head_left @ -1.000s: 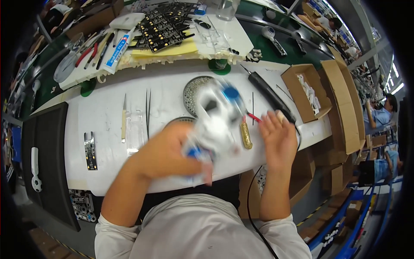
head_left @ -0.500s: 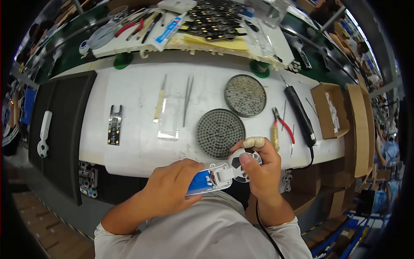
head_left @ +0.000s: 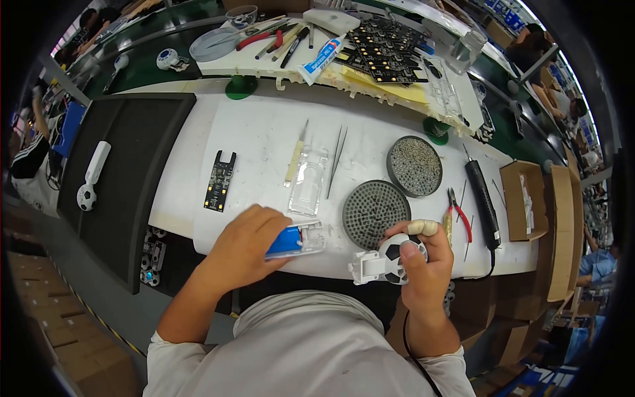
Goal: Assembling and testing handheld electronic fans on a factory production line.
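Note:
My left hand (head_left: 239, 250) is closed around a white plastic handle housing (head_left: 313, 239) with a blue block (head_left: 286, 242) inside it, seemingly a battery. To the right, my right hand (head_left: 426, 268) grips a small black-and-white football-shaped head (head_left: 391, 254), thumb on its face. A white square neck (head_left: 368, 266) sticks out of that head toward the left. A gap separates the two parts. Pale tape or finger cots cover fingertips (head_left: 422, 227) of my right hand. Just beyond that hand lies a round dish of small grey parts (head_left: 376, 208).
A black circuit board (head_left: 219, 182), clear plastic shell (head_left: 308, 182), tweezers (head_left: 337, 162) and knife (head_left: 297, 153) lie on the white bench. Rightward are a second dish (head_left: 415, 167), red-handled cutters (head_left: 461, 215), a black corded tool (head_left: 483, 205) and a cardboard box (head_left: 524, 202). A black tray (head_left: 126, 182) stands left.
The football-shaped head and its neck have come apart from the handle housing. My left hand has moved left with the housing, my right slightly right with the head. The view has shifted.

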The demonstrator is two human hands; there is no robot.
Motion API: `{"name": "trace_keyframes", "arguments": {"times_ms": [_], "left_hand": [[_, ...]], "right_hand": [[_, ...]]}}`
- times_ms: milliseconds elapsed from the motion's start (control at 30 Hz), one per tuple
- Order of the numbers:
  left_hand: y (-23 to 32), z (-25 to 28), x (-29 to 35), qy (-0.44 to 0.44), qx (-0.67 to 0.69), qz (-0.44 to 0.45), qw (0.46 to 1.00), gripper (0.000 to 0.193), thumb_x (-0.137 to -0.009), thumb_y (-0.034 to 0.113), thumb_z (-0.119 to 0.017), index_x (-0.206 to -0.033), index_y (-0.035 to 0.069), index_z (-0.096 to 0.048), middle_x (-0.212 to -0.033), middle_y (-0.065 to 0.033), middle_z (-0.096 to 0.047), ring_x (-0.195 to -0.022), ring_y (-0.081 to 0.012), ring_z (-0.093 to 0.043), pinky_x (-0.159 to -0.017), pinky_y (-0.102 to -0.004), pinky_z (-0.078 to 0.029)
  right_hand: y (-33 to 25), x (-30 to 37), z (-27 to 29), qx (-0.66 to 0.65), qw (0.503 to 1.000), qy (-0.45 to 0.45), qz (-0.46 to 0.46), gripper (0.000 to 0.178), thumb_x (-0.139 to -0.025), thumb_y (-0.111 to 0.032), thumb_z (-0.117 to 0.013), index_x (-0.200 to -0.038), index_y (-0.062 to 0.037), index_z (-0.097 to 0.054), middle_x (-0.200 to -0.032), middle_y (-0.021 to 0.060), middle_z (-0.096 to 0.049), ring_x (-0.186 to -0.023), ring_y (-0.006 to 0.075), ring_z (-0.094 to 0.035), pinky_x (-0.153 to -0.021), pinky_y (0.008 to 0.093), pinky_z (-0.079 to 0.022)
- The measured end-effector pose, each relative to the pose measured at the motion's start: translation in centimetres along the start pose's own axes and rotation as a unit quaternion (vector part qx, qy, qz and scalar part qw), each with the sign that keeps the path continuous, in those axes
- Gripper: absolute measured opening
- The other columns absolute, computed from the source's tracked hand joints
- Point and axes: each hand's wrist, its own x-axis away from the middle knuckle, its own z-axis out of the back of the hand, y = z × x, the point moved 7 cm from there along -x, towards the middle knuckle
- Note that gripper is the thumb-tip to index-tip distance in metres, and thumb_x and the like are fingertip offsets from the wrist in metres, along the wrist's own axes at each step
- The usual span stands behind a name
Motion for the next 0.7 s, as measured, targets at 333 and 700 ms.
{"name": "trace_keyframes", "arguments": {"times_ms": [333,700], "left_hand": [[6.1,1.4,-0.6,0.05,0.038,-0.093,0.994,0.063,-0.06,0.022,-0.081,-0.114,0.001,-0.056,-0.108,-0.0131,-0.054,-0.096,-0.03,-0.055,-0.081,-0.0408,-0.047],[8.2,-2.5,0.6,0.105,0.153,-0.13,0.974,0.051,-0.064,0.018,-0.082,-0.104,-0.005,-0.06,-0.091,-0.016,-0.063,-0.07,-0.0268,-0.063,-0.058,-0.0313,-0.052]], "right_hand": [[0.6,1.1,-1.3,0.031,0.999,-0.033,-0.013,0.032,-0.085,-0.019,-0.065,-0.105,-0.0002,-0.048,-0.1,0.0157,-0.06,-0.084,0.0186,-0.061,-0.074,0.0298,-0.051],[-1.8,3.9,-2.0,0.248,0.943,-0.091,0.2,0.032,-0.084,-0.015,-0.064,-0.107,0.0004,-0.046,-0.104,0.0195,-0.059,-0.09,0.0215,-0.061,-0.077,0.0315,-0.051]]}}
